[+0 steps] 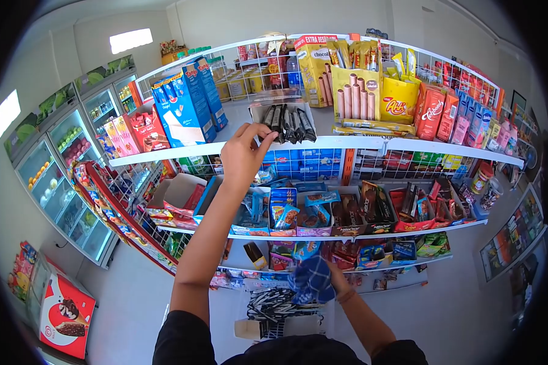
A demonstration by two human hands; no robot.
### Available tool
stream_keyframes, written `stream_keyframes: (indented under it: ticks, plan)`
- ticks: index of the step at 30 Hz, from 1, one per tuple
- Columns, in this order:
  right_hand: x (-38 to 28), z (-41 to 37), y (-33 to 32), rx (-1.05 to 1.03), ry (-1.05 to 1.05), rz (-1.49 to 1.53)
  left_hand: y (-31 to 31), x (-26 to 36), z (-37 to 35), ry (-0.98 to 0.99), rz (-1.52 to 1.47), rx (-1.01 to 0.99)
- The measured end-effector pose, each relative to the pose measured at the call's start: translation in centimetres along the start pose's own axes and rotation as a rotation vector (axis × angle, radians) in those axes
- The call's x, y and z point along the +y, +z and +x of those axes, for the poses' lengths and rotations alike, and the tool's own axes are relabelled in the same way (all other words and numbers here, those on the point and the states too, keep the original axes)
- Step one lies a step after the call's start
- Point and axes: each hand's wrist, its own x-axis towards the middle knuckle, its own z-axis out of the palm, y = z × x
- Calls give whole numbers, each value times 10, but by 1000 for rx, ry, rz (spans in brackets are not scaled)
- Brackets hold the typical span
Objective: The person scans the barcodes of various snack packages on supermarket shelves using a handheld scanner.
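Observation:
On the top shelf (225,150) stands an open box (259,114) of black-wrapped sticks (292,125). My left hand (245,149) reaches up to its left front corner, with thumb and fingertips pinched at the black wrappers; what lies between them is too small to make out. Lower down, my right hand (337,281) is wrapped round a blue checked cloth (312,280), which hides most of its fingers. Below the cloth, many black-and-white wrapped sticks (277,304) lie in a basket near my body.
Blue boxes (189,109) stand left of the open box, yellow wafer packs (356,94) and red packs (430,112) to its right. Lower shelves hold snack boxes (349,213). Glass-door fridges (73,146) and a red ice cream freezer (67,313) are at the left.

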Motion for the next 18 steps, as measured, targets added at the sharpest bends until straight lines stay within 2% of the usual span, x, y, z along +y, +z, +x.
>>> stream_keyframes:
  ticks: [2, 4, 7, 10, 12, 13, 15, 18]
  plan:
    - [41, -15, -32, 205, -33, 29, 6, -6, 0, -1, -24, -4]
    - [81, -34, -63, 337, -23, -58, 12, -11, -2, 85, -58, 40]
    - [120, -63, -97, 342, 38, 51, 5, 0, -4, 58, -97, 17]
    - [111, -87, -85, 263, 84, 191, 3, -1, -7, 59, -118, 47]
    - [95, -89, -67, 277, 54, 217, 9, -15, -10, 300, -11, 138]
    - [94, -86, -70, 291, 28, 184, 13, -20, -11, 298, -11, 138]
    - [94, -79, -75, 307, 7, 148, 17, -19, -14, 131, -40, 86]
    - [97, -58, -75, 384, -58, 4, 13, -3, -20, 23, -113, 90]
